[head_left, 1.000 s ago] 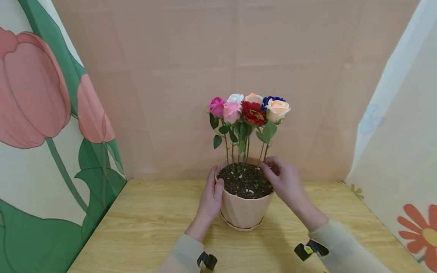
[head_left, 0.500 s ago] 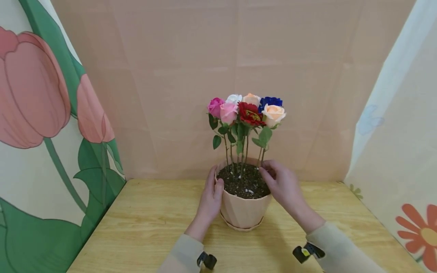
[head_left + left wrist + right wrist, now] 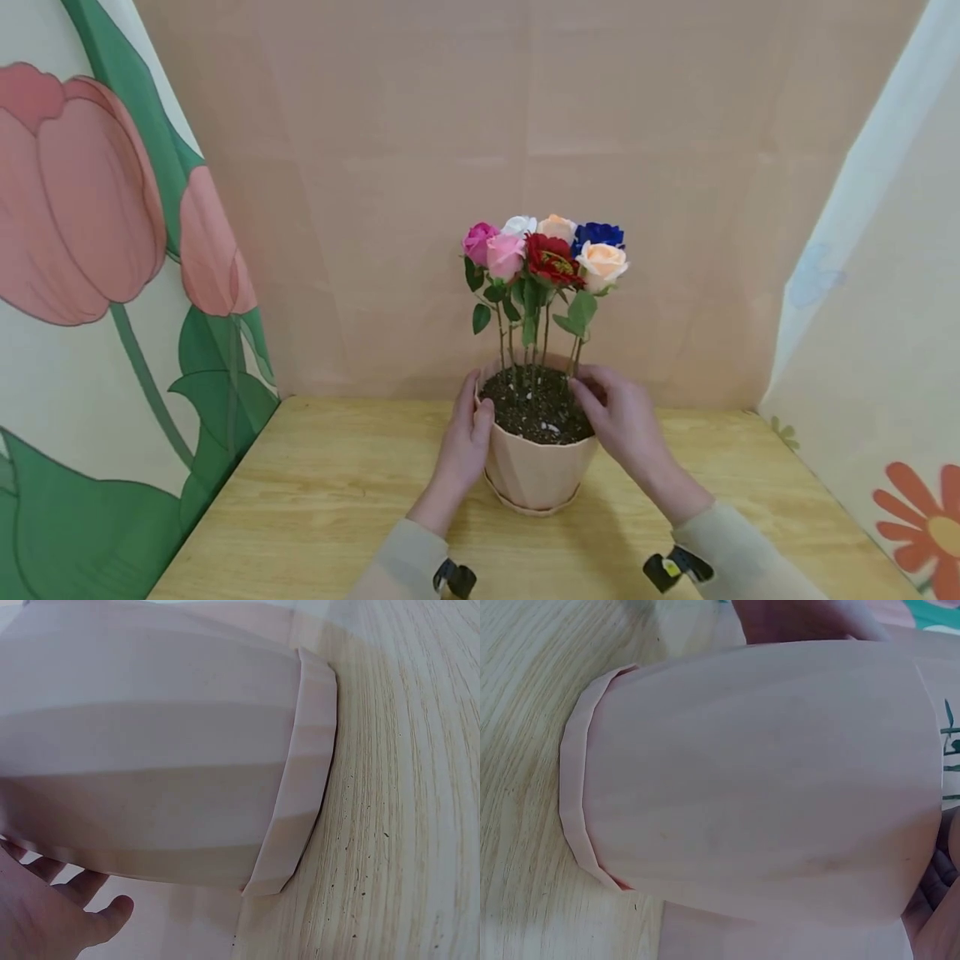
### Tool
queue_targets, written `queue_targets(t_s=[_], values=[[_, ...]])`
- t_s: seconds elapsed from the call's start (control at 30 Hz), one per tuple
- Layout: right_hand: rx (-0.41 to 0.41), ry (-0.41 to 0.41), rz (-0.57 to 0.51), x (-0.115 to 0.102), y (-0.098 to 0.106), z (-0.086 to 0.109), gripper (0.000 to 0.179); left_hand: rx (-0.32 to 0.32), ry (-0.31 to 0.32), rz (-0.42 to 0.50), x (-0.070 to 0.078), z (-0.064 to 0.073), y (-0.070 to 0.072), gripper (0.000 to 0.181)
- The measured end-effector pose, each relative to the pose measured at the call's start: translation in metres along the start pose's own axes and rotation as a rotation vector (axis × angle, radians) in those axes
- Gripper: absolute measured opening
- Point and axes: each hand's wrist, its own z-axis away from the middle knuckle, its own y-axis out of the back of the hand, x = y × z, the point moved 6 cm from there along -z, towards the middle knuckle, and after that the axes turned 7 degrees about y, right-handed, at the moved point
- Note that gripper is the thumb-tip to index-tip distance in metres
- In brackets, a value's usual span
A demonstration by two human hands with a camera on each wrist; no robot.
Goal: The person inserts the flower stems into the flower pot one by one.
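A pale pink faceted flowerpot [image 3: 536,475] holds dark soil [image 3: 536,408] with several artificial flowers standing in it. My left hand [image 3: 463,437] holds the pot's left side, thumb near the rim and fingers along the outer wall. In the left wrist view that hand [image 3: 56,911] appears at the lower left against the pot. At the right rim my right hand [image 3: 626,421] pinches the lower stem of a peach rose [image 3: 602,265] between thumb and index finger. The right wrist view shows only part of this hand [image 3: 937,900]; the pot wall [image 3: 757,787] hides the stem.
Beside the peach rose are a blue flower [image 3: 598,236] and a red flower [image 3: 553,260]. Pink, magenta and white roses stand to the left. The pot's saucer [image 3: 532,507] rests on a wooden table [image 3: 337,492]. A plain backdrop [image 3: 390,208] rises behind, with floral-printed sides.
My right hand has shifted slightly left, and the peach rose has moved left and a little down with it. The left hand stays on the pot. The head view has tilted slightly.
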Motion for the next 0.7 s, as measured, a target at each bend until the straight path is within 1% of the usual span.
queue_targets(t_s=[0.1,0.23,0.3,0.4,0.6,0.7], values=[[0.008,-0.014,-0.01,0.002,0.001,0.001,0.009,0.007,-0.008,0.0,0.001,0.0,-0.002,0.062],[0.013,-0.071,-0.031,0.006,0.003,0.006,0.009,0.013,-0.032,-0.011,0.002,0.002,-0.004,0.061],[0.013,-0.104,-0.04,0.008,0.004,0.009,0.009,0.004,-0.039,-0.019,0.003,0.002,-0.004,0.061],[0.016,-0.125,-0.046,0.008,0.005,0.011,0.011,-0.011,-0.048,-0.019,0.002,0.002,-0.004,0.061],[0.012,-0.132,-0.07,0.006,0.009,0.006,0.021,-0.014,-0.017,0.006,-0.001,-0.002,-0.001,0.062],[0.014,-0.149,-0.077,0.007,0.013,0.004,0.025,-0.031,-0.005,0.014,-0.002,-0.004,0.0,0.063]])
